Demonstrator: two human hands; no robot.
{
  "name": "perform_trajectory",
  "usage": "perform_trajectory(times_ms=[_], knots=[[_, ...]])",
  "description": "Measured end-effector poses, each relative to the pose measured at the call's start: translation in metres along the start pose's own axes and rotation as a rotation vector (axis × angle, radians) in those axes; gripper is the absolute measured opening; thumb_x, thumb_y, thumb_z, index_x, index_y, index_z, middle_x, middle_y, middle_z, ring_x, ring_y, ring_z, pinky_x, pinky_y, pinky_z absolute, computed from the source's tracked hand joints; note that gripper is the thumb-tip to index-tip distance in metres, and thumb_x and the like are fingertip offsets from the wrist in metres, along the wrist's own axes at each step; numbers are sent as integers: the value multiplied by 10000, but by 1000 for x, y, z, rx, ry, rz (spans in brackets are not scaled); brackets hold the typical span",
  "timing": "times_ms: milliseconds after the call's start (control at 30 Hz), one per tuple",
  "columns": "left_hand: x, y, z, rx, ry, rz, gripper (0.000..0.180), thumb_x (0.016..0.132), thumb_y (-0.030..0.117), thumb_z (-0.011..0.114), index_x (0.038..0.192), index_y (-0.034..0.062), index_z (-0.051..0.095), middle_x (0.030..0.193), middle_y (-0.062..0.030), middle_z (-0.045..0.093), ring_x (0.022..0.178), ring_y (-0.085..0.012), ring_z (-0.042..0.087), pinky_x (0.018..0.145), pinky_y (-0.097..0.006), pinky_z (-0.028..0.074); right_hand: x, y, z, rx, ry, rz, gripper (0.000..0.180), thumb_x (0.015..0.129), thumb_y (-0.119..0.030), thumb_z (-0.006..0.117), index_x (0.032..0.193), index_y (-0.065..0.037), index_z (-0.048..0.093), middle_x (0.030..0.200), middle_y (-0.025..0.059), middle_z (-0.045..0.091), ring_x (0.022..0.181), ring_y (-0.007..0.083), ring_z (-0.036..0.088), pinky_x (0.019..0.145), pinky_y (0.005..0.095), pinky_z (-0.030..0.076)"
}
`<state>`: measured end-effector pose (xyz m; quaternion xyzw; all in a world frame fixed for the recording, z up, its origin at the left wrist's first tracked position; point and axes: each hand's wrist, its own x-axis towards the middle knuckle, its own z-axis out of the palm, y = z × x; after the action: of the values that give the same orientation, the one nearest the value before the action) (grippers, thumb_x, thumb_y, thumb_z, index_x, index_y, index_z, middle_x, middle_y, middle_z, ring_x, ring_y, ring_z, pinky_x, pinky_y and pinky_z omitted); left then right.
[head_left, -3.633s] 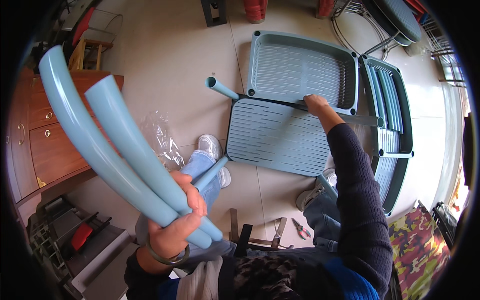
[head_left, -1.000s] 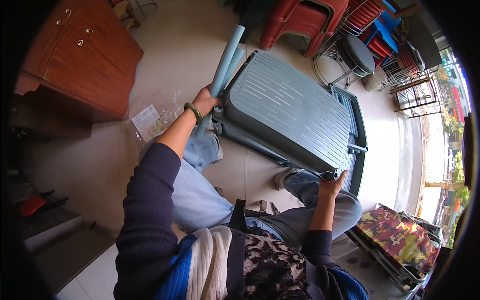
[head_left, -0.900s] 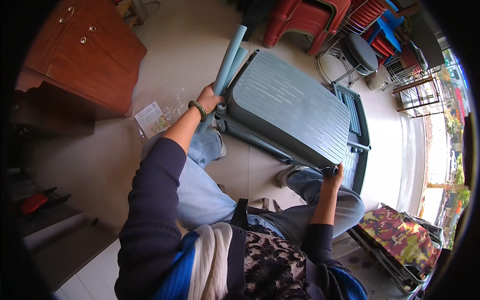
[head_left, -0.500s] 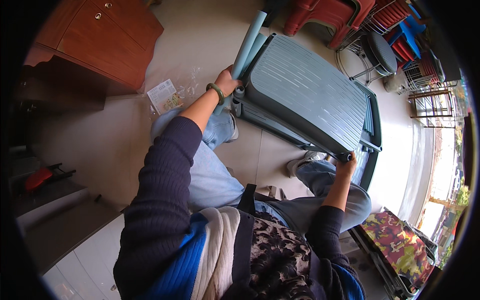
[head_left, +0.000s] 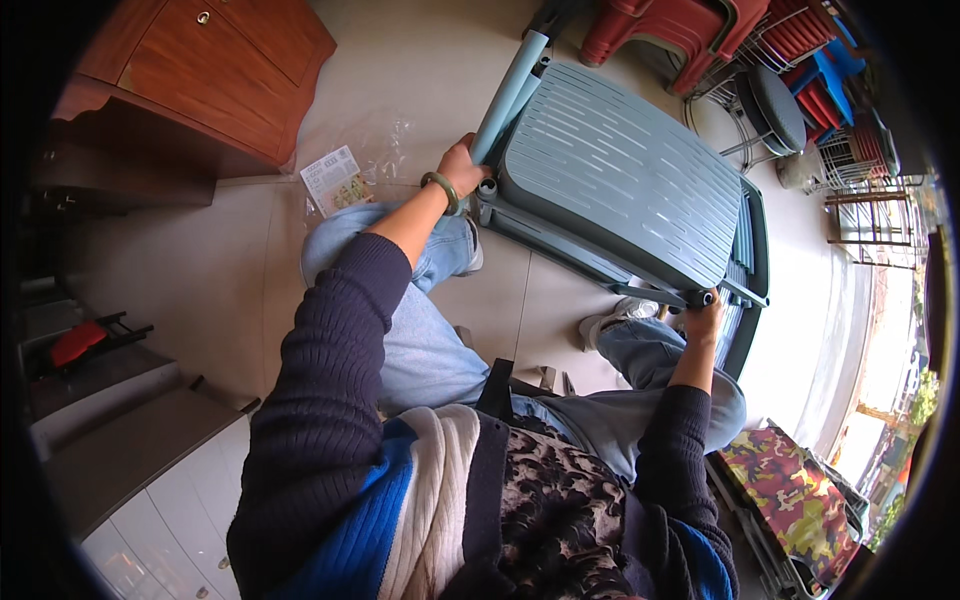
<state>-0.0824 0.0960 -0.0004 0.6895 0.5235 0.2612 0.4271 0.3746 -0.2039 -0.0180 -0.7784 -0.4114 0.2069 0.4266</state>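
Note:
A blue-grey plastic shelf tray (head_left: 620, 165) with a slotted top lies in front of me, stacked on another tray (head_left: 755, 300) of the same colour. My left hand (head_left: 463, 168), a green bangle at its wrist, is closed around a blue-grey tube (head_left: 512, 92) beside the tray's left end. A second tube lies partly hidden behind that one. My right hand (head_left: 705, 316) grips the upper tray's near right corner, just below a round dark socket (head_left: 703, 298). Most of its fingers are hidden under the corner.
A printed sheet (head_left: 337, 182) and clear plastic wrap (head_left: 395, 140) lie on the tiled floor left of the tray. A wooden cabinet (head_left: 215, 75) stands far left. Red stools (head_left: 670, 35) and a round black stool (head_left: 772, 108) stand behind; a camouflage-patterned folded item (head_left: 790, 490) is near right.
The view has shifted slightly, so the tray and tubes appear a little farther right. My right hand sits slightly higher at the corner. Both hands keep their grip.

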Motion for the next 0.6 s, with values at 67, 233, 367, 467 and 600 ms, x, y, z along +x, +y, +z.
perform_trajectory(times_ms=[67,233,367,467,600], knots=[[1,-1,-2,12,-3,-5,492,650,61,710,1119,14,566,1013,-167,650,960,-305,620,853,-369,472,-3,-7,5,58,27,21,267,721,-16,669,983,-68,651,924,120,685,868,273,664,747,339,505],[13,-32,1,12,-5,-137,432,712,145,699,1104,4,586,981,-170,663,910,-282,636,821,-358,484,-10,-23,18,-366,57,-99,203,723,46,622,901,-50,631,898,71,665,840,213,645,760,306,497],[15,-7,5,85,-129,-237,478,754,329,707,1103,15,618,1041,-199,665,995,-336,631,862,-385,481,-18,6,-9,-86,-37,279,173,703,-9,653,852,-88,612,780,21,631,739,179,619,688,309,480],[13,-11,-3,138,-150,-214,362,832,256,646,1074,-11,618,960,-128,672,882,-211,624,806,-344,480,-9,11,-4,555,72,711,137,749,-117,636,885,-109,622,827,19,612,804,168,594,702,343,483],[-4,21,-8,-201,-208,-533,336,861,339,609,1009,37,626,757,-67,608,551,-183,574,483,-331,480,-15,-11,0,129,-90,339,238,719,-146,694,944,-116,623,849,15,611,823,167,597,706,343,498]])
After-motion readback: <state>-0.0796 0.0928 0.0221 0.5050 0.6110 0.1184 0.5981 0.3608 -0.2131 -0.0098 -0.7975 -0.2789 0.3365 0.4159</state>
